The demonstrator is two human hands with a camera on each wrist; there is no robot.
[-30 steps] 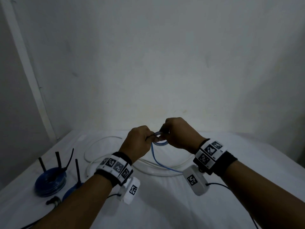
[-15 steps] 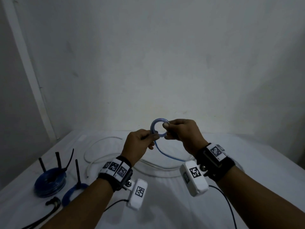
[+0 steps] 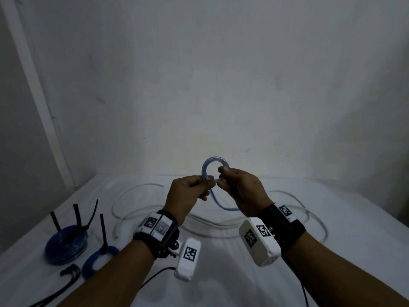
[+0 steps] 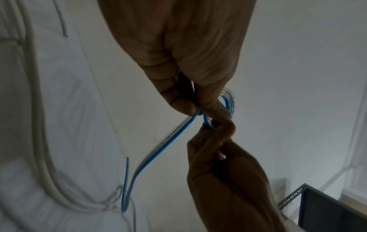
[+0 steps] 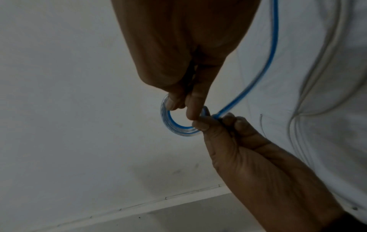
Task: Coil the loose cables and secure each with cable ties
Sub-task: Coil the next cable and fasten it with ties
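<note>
A thin blue-and-clear cable is wound into a small coil (image 3: 207, 166), held upright in the air above the white sheet. My left hand (image 3: 204, 183) pinches the coil's lower edge between thumb and fingers (image 4: 216, 109). My right hand (image 3: 222, 172) pinches its right side, with the fingertips (image 5: 174, 103) on the ring (image 5: 168, 124). The cable's loose tail (image 3: 220, 204) hangs down from the coil to the sheet (image 4: 158, 150). The tail's far end lies hidden behind my right wrist.
A long white cable (image 3: 135, 193) lies in wide loops on the sheet (image 3: 221, 273) under my hands. At the left lie two blue coils (image 3: 66, 244) (image 3: 97, 261) with black cable ties standing up. Loose black ties (image 3: 70, 270) lie beside them. A dark box (image 4: 327, 208) shows at the sheet's edge.
Both hands have risen with the coil, which now stands clear above them as an open ring. My right wrist has turned. Over the last half second little has moved.
</note>
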